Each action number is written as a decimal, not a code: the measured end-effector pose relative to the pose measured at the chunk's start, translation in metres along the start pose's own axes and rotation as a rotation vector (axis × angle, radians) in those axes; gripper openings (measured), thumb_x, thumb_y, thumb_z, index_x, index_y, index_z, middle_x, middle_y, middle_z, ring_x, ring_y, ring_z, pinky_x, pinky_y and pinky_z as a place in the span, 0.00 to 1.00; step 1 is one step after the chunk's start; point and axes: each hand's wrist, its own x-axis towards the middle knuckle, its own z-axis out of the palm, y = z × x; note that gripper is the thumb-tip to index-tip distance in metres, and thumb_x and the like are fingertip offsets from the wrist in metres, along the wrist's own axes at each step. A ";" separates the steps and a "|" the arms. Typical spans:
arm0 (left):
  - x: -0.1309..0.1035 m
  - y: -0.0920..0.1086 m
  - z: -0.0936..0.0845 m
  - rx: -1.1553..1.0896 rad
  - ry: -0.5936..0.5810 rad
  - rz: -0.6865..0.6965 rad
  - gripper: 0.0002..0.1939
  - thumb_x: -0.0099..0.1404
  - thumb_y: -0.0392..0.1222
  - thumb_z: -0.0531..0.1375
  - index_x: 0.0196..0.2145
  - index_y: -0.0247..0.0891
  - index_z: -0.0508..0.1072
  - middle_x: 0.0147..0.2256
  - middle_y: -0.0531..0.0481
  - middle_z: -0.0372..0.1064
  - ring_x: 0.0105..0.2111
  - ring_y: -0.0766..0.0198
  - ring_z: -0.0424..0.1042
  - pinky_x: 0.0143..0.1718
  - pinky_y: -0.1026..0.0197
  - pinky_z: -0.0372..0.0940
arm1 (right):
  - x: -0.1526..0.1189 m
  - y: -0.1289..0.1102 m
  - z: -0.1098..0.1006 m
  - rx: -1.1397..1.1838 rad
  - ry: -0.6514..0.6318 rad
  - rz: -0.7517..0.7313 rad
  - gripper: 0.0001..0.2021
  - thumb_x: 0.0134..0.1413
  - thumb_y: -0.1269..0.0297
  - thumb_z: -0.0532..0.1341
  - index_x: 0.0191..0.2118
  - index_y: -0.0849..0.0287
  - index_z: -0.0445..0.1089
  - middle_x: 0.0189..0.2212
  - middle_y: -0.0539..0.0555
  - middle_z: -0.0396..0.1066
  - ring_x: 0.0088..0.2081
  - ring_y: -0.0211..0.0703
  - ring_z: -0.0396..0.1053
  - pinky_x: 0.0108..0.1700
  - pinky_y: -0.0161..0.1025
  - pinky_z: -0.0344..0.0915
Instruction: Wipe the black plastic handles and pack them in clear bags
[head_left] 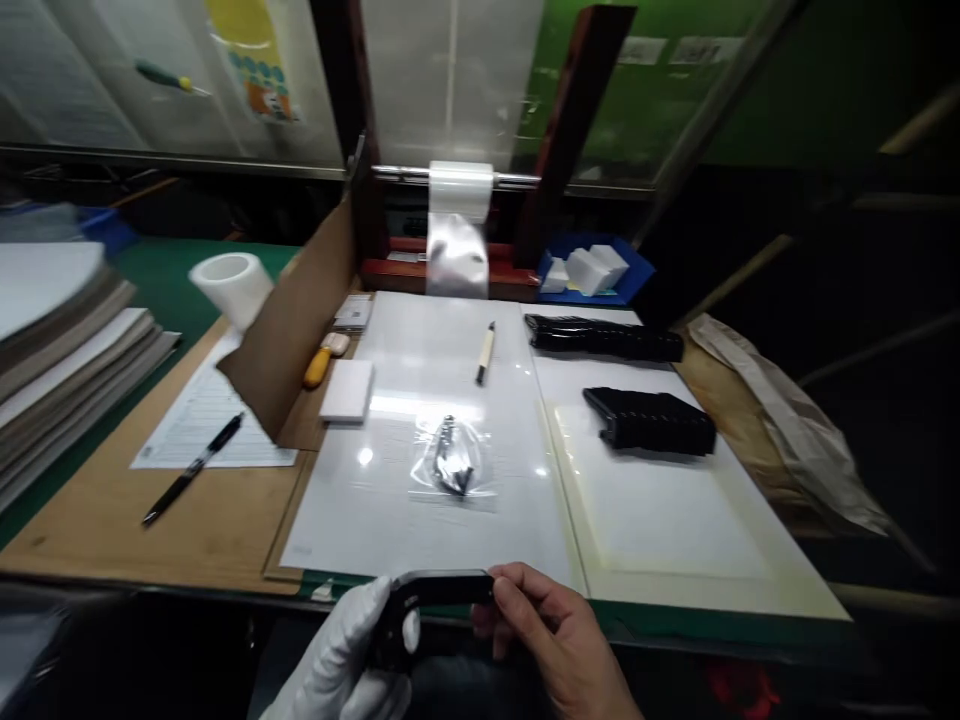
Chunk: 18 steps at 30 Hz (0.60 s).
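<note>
In front of the table's near edge I hold a black curved part with a smooth long side; its exact kind I cannot tell. My left hand, in a white glove, is closed round its thicker left end. The bare fingers of my right hand pinch its right tip. Beyond my hands, a clear plastic bag with a small dark item inside lies on the white work surface. A pale pen-like tool with dark ends is farther back.
To the right lie two stacks of black parts. A blue bin holds white blocks. A plastic film roll hangs at the back. Leftward are a cardboard divider, a white block, a black pen and stacked sheets.
</note>
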 end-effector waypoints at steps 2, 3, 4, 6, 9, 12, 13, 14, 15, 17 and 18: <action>-0.008 0.004 -0.011 0.055 0.052 0.058 0.28 0.59 0.70 0.62 0.29 0.38 0.79 0.08 0.64 0.40 0.10 0.75 0.41 0.16 0.69 0.47 | -0.001 0.000 0.013 -0.057 -0.022 -0.004 0.24 0.48 0.40 0.69 0.31 0.60 0.77 0.23 0.53 0.74 0.25 0.37 0.66 0.31 0.33 0.63; -0.014 0.007 -0.016 0.112 0.104 0.110 0.27 0.61 0.69 0.61 0.30 0.39 0.79 0.08 0.63 0.43 0.10 0.74 0.44 0.16 0.68 0.50 | -0.001 -0.001 0.019 -0.094 -0.042 -0.017 0.23 0.49 0.40 0.69 0.30 0.59 0.77 0.23 0.52 0.74 0.25 0.37 0.66 0.31 0.34 0.64; -0.020 0.012 -0.022 0.170 0.156 0.160 0.25 0.61 0.67 0.61 0.31 0.40 0.80 0.09 0.60 0.49 0.11 0.71 0.49 0.17 0.66 0.56 | 0.001 -0.004 0.024 -0.136 -0.071 -0.029 0.22 0.51 0.41 0.68 0.30 0.59 0.76 0.23 0.51 0.74 0.26 0.38 0.67 0.32 0.34 0.64; -0.033 0.021 -0.033 0.281 0.268 0.265 0.19 0.60 0.61 0.65 0.32 0.42 0.80 0.15 0.56 0.64 0.17 0.65 0.64 0.25 0.62 0.67 | 0.012 -0.013 0.037 -0.255 -0.174 -0.077 0.21 0.55 0.42 0.65 0.32 0.58 0.77 0.24 0.51 0.74 0.28 0.40 0.70 0.33 0.35 0.67; -0.049 0.031 -0.052 0.473 0.486 0.441 0.18 0.58 0.59 0.68 0.35 0.42 0.80 0.29 0.52 0.77 0.32 0.58 0.76 0.42 0.61 0.72 | 0.052 -0.039 0.071 -0.562 -0.346 -0.341 0.20 0.64 0.45 0.58 0.42 0.56 0.78 0.33 0.53 0.78 0.35 0.44 0.75 0.38 0.38 0.71; -0.052 0.041 -0.060 0.601 0.703 0.508 0.27 0.60 0.64 0.64 0.50 0.42 0.76 0.42 0.49 0.79 0.44 0.53 0.78 0.51 0.57 0.71 | 0.110 -0.067 0.123 -0.760 -0.275 -0.608 0.22 0.68 0.48 0.55 0.60 0.51 0.68 0.55 0.55 0.72 0.56 0.50 0.69 0.57 0.50 0.66; -0.050 0.044 -0.060 0.639 0.757 0.511 0.30 0.61 0.65 0.63 0.53 0.43 0.74 0.45 0.48 0.79 0.47 0.52 0.77 0.53 0.55 0.70 | 0.128 -0.073 0.142 -0.792 -0.230 -0.649 0.23 0.67 0.50 0.57 0.62 0.52 0.65 0.61 0.57 0.66 0.62 0.53 0.62 0.63 0.55 0.59; -0.047 0.047 -0.057 0.685 0.804 0.522 0.32 0.61 0.65 0.62 0.55 0.43 0.72 0.47 0.47 0.78 0.49 0.51 0.76 0.53 0.54 0.71 | 0.142 -0.077 0.158 -0.825 -0.189 -0.668 0.24 0.63 0.52 0.62 0.61 0.56 0.67 0.63 0.60 0.63 0.65 0.59 0.58 0.65 0.61 0.53; -0.042 0.049 -0.053 0.733 0.838 0.545 0.31 0.61 0.65 0.61 0.55 0.44 0.72 0.48 0.47 0.78 0.50 0.50 0.76 0.53 0.53 0.71 | 0.153 -0.078 0.171 -0.853 -0.155 -0.678 0.23 0.60 0.55 0.66 0.58 0.59 0.69 0.63 0.64 0.62 0.65 0.63 0.56 0.65 0.65 0.50; -0.030 0.048 -0.043 0.792 0.840 0.637 0.26 0.62 0.62 0.62 0.51 0.43 0.74 0.47 0.47 0.78 0.47 0.52 0.77 0.50 0.55 0.73 | 0.157 -0.075 0.179 -0.894 -0.109 -0.679 0.18 0.55 0.63 0.70 0.50 0.64 0.72 0.58 0.68 0.66 0.60 0.67 0.62 0.62 0.69 0.54; -0.023 0.046 -0.037 0.797 0.805 0.701 0.22 0.64 0.59 0.62 0.49 0.43 0.75 0.47 0.47 0.78 0.46 0.53 0.78 0.49 0.56 0.74 | 0.150 -0.071 0.174 -0.899 -0.105 -0.675 0.15 0.55 0.66 0.70 0.48 0.64 0.73 0.54 0.67 0.69 0.57 0.65 0.66 0.60 0.66 0.59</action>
